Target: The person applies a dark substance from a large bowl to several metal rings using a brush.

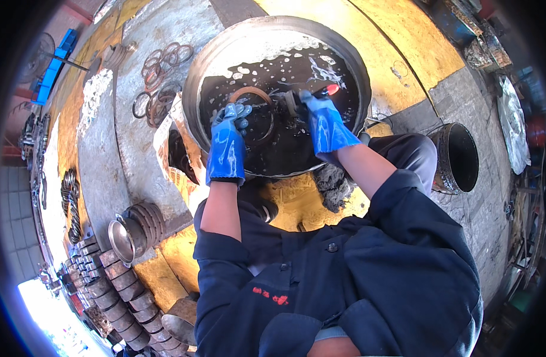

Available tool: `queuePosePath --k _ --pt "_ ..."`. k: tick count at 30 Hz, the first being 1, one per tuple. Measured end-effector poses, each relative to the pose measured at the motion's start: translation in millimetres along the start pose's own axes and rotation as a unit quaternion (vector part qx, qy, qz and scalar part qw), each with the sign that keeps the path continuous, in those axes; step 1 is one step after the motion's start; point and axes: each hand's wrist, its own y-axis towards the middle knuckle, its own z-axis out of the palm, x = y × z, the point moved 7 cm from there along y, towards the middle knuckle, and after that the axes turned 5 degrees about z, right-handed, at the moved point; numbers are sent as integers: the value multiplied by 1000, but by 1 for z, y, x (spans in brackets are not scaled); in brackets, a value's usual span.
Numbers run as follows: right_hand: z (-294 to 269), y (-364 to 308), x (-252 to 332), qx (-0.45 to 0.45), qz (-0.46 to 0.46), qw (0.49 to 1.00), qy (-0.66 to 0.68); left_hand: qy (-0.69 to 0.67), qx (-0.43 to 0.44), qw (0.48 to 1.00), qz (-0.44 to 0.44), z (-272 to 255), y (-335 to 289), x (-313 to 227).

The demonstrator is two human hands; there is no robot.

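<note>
Over a large round metal basin (366, 77) of dark liquid with pale foam, both my hands work in blue rubber gloves. My left hand (228, 128) is closed on the near left side of a brown ring (253, 90), which is held at the liquid; its lower part looks dark and wet. My right hand (323, 119) grips a brush (330, 90) with a black handle that ends in red. The brush head is blurred and close to the ring's right side; whether it touches cannot be made out.
Several loose rings (157, 68) lie on the metal floor left of the basin. A dark open bucket (442, 157) stands at the right, near my knee. Stacked metal rings (121, 285) fill the lower left. A dark rag (334, 187) lies below the basin.
</note>
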Motion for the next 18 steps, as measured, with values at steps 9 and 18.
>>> queuePosePath --k 9,18 --pt "73 -33 32 125 -68 985 103 3 12 999 45 3 -1 -4" --pt "74 -19 19 92 -180 885 -420 46 78 991 99 7 2 -12"
